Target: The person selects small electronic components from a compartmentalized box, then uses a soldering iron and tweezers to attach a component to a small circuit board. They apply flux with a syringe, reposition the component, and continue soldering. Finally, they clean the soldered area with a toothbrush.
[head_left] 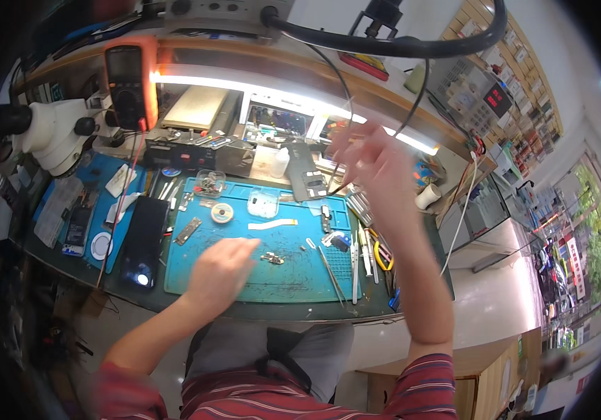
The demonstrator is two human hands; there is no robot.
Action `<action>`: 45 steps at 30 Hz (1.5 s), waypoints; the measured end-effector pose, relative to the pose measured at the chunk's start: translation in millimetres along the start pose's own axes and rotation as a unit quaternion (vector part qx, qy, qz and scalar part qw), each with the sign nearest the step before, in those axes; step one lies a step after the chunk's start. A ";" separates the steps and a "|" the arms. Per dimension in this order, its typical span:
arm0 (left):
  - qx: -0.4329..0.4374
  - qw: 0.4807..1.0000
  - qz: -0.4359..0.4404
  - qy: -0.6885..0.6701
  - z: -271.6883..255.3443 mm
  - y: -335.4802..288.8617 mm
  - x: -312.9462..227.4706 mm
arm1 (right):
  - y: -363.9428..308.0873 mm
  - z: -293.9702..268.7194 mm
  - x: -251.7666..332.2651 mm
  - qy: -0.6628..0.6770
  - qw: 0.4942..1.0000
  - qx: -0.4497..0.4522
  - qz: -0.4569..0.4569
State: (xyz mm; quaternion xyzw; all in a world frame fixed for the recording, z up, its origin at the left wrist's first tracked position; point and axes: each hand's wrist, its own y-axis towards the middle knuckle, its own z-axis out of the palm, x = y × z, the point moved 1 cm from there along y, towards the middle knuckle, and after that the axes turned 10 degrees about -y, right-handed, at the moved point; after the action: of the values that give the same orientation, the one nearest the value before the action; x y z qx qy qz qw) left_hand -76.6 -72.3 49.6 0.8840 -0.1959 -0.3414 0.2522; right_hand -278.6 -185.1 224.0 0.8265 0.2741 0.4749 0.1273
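Note:
Over the left part of the blue repair mat (286, 280) hovers my left hand (223, 269), smeared by motion, its fingers pointing right. A small metal phone part (272, 258) lies on the mat just beyond its fingertips. My right hand (374, 157) is raised high at the mat's far right, beside a thin black cable (348, 98) hanging from above. Its fingers look bent but are blurred, and I cannot make out whether it grips the cable. Below it, a dark phone panel (307, 171) leans at the mat's back edge. A white flex strip (272, 225) lies mid-mat.
Tweezers (332, 276) and yellow-handled pliers (383, 256) lie at the right. Left stand a microscope (52, 136), an orange multimeter (131, 84) and a dark phone (145, 241). A solder spool (222, 213) and a clear parts box (210, 183) sit farther back. A black ring lamp (412, 47) overhangs.

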 end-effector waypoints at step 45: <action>-0.027 0.976 0.018 0.213 -53.9 166.9 149.2 | -183.3 35.9 -116.2 -0.371 0.925 -0.069 -0.046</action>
State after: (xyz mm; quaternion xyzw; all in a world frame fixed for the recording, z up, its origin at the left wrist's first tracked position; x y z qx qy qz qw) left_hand 35.2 -265.7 105.6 0.9255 -0.1444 -0.1455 0.3183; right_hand -355.2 -100.2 36.1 0.9193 0.2119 0.1454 0.2982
